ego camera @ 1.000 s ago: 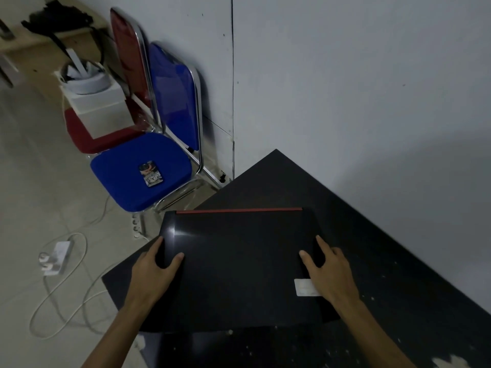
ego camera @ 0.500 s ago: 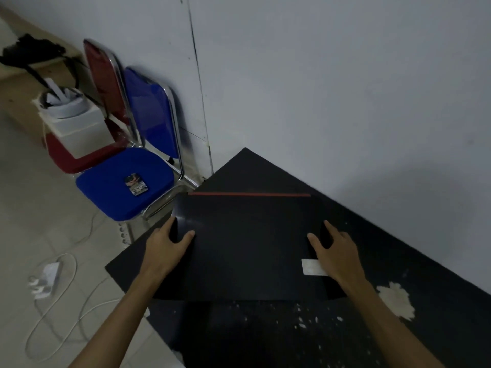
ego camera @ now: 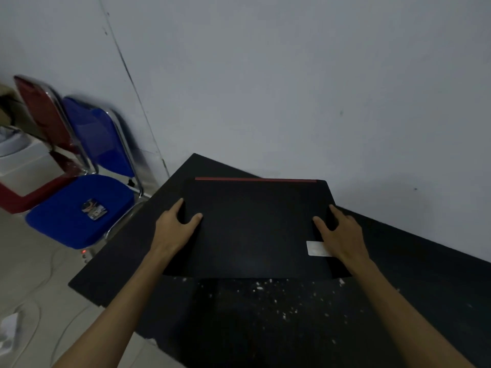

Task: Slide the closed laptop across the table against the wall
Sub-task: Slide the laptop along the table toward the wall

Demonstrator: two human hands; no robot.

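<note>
A closed black laptop (ego camera: 255, 229) with a red strip along its far edge lies flat on the black table (ego camera: 265, 322). Its far right corner is at the grey wall (ego camera: 292, 88); the far left corner stands a little off it. My left hand (ego camera: 175, 229) grips the laptop's left edge, thumb on the lid. My right hand (ego camera: 342, 235) grips the right edge the same way, partly covering a white sticker (ego camera: 314, 248) on the lid.
A blue chair (ego camera: 79, 208) with a small packet (ego camera: 94, 208) on its seat stands left of the table, a red chair (ego camera: 39, 123) behind it carrying a white box (ego camera: 24, 166). Cables run over the tiled floor at lower left. White flecks mark the table's near part.
Both hands have pushed the laptop away from me toward the wall; its far right corner now reaches the wall. The camera has swung right and nearer.
</note>
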